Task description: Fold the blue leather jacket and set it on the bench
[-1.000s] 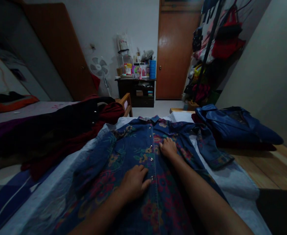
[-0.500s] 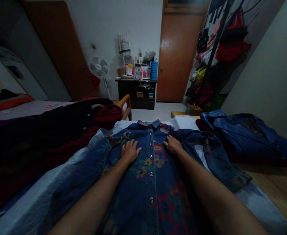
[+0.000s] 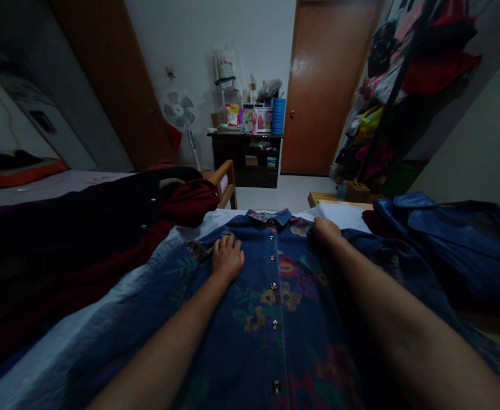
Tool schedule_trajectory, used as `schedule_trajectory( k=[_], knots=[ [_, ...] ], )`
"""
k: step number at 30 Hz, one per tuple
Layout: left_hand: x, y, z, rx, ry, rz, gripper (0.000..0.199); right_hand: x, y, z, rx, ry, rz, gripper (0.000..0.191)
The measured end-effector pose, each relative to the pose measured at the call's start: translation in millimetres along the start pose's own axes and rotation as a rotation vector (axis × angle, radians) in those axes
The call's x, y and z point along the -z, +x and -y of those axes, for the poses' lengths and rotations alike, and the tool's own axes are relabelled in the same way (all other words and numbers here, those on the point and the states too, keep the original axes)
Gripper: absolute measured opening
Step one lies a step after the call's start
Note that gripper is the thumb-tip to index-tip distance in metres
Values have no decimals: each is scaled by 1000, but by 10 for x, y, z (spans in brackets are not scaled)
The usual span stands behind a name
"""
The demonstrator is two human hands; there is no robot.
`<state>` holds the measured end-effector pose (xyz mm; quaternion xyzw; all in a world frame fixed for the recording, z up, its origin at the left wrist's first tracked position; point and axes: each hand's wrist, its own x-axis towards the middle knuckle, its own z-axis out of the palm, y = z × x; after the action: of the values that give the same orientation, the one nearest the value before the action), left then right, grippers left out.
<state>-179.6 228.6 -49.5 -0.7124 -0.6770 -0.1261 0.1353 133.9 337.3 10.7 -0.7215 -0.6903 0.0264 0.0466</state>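
Note:
A blue denim shirt with flower prints and metal buttons lies spread face up, its collar at the far end. My left hand rests on the shirt near the left shoulder, fingers apart and pressed on the cloth. At the right shoulder, my right hand has its fingers curled down at the fabric's edge, and the fingertips are hidden. White cloth shows beneath the shirt.
Dark and maroon garments are heaped at the left. A blue jacket lies at the right. Beyond stand a wooden chair, a fan, a dark cabinet and a door.
My right hand has moved outward and away from me to the shirt's shoulder, its fingers now curled. My left hand has shifted slightly toward the other shoulder. The view has moved a little.

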Motion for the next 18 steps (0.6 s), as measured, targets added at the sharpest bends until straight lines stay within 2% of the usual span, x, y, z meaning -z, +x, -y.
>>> schedule_trajectory(
  k=[2,5,7,9,11,13,16,18],
  knots=[
    [18,66,13,18,-38,65,32,0,122,-28,-63,2,26,37],
    [84,292,76,106,-103,178,32,3,290,-40,-125,19,69,44],
    [129,502,154,147,-126,157,37,17,377,-49,-109,41,105,39],
    [145,719,256,196,-185,92,34,37,424,-69,-84,54,103,29],
    [116,908,371,296,-216,121,32,48,417,-91,-95,46,39,26],
    [47,1049,482,374,-222,183,31,34,361,-95,-130,24,-57,32],
    [-91,1178,610,426,-259,268,25,-37,237,-15,-157,-13,-175,40],
    [-171,1230,659,425,-313,293,21,-99,168,104,-117,-45,-248,40]
  ],
)
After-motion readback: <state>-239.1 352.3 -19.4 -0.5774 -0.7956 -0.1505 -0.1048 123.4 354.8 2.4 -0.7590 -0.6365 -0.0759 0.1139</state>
